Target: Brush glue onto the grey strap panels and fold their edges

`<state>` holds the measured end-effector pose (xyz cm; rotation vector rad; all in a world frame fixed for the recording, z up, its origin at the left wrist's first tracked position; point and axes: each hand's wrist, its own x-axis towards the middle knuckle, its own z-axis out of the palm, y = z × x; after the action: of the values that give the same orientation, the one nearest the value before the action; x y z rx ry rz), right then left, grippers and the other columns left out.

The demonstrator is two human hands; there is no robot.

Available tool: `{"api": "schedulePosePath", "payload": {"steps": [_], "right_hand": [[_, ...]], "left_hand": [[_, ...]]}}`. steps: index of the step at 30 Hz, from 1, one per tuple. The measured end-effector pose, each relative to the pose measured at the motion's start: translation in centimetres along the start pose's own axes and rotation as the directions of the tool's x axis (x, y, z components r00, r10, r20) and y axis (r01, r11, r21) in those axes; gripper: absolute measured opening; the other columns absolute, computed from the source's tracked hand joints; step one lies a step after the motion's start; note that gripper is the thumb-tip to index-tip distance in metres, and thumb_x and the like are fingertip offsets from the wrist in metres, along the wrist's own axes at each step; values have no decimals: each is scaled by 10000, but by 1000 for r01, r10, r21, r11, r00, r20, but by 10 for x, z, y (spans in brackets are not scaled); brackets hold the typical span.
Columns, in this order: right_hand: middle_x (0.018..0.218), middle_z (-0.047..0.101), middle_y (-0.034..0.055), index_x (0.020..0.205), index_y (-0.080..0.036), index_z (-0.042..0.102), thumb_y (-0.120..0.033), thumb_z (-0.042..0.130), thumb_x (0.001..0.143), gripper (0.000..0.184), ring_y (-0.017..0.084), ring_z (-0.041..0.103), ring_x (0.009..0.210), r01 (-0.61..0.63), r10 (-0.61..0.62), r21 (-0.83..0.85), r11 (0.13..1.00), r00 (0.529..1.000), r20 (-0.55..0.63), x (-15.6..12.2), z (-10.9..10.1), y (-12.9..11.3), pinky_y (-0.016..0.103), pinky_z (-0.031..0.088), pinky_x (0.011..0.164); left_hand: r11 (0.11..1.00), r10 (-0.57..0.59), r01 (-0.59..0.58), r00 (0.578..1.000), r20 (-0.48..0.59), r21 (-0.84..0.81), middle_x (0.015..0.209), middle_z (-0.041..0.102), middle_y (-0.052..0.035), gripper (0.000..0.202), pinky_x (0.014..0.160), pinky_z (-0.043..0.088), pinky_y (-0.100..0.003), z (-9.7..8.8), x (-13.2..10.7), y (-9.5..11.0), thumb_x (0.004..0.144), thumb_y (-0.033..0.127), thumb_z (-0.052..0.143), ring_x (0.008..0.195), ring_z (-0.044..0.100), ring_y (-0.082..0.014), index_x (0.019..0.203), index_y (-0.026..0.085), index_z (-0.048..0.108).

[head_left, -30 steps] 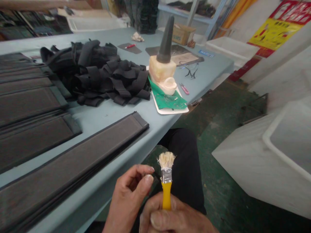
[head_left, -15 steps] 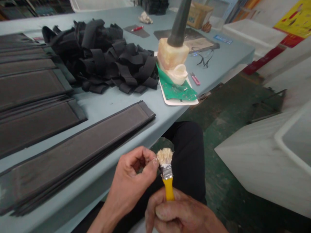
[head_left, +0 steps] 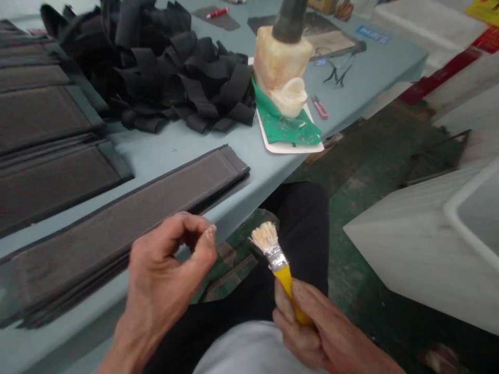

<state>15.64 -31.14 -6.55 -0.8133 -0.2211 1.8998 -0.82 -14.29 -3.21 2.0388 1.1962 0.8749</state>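
My right hand [head_left: 307, 327] grips the yellow handle of a paintbrush [head_left: 277, 259], its pale bristles pointing up and slightly left. To the left, my left hand [head_left: 167, 275] is closed in a pinch of thumb and index finger. Whitish residue shows at those fingertips, and whatever they hold is too small to name. That hand is apart from the brush and in front of a stack of long dark flat strips [head_left: 156, 208] along the table's near edge.
A heap of black fabric bands [head_left: 195, 88] lies on the blue-covered table [head_left: 187, 143]. Beyond the strips, a whitish glue container [head_left: 283, 59] stands on a green sheet [head_left: 288, 130]. Thread snips [head_left: 320, 107] and glasses [head_left: 339, 72] lie to its right. A white bin [head_left: 421, 234] stands at right.
My left hand has moved left, away from the bristles. The paintbrush in my right hand has shifted right and now tilts left. The camera view has dipped slightly.
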Motion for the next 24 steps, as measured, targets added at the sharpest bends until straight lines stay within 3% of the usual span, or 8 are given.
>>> {"api": "schedulePosePath", "payload": {"steps": [3,11,16,24], "right_hand": [[566,298,-113,840,-208,462,-693,495,1013,516,39,171,428,0,-5,-124,992,999,-40,0,-2,2,161,176,394],[695,339,-68,892,-196,475,-694,472,1019,514,65,230,542,-32,-43,-371,928,981,-192,2,1,-1,203,193,463],[663,358,-61,850,-192,497,-660,418,1053,516,81,249,543,23,-106,-477,879,983,-148,4,5,-5,227,241,485],[683,452,-12,839,-209,582,-790,495,944,597,137,379,609,7,-170,-548,837,954,-247,4,0,0,276,340,549]], "left_hand": [[990,3,13,994,112,-140,671,667,80,105,557,481,-157,8,-13,16,849,158,607,571,604,-75,798,228,668],[995,67,-62,996,60,-79,668,640,84,92,586,472,-135,26,-27,27,849,127,645,553,578,-41,837,213,674],[986,-50,66,994,102,-154,652,660,65,96,555,479,-160,27,-23,28,837,140,632,534,570,-62,781,202,679],[940,-219,263,953,207,-217,622,652,49,124,503,448,-165,24,-21,25,820,197,635,520,555,-75,706,193,683]]}}
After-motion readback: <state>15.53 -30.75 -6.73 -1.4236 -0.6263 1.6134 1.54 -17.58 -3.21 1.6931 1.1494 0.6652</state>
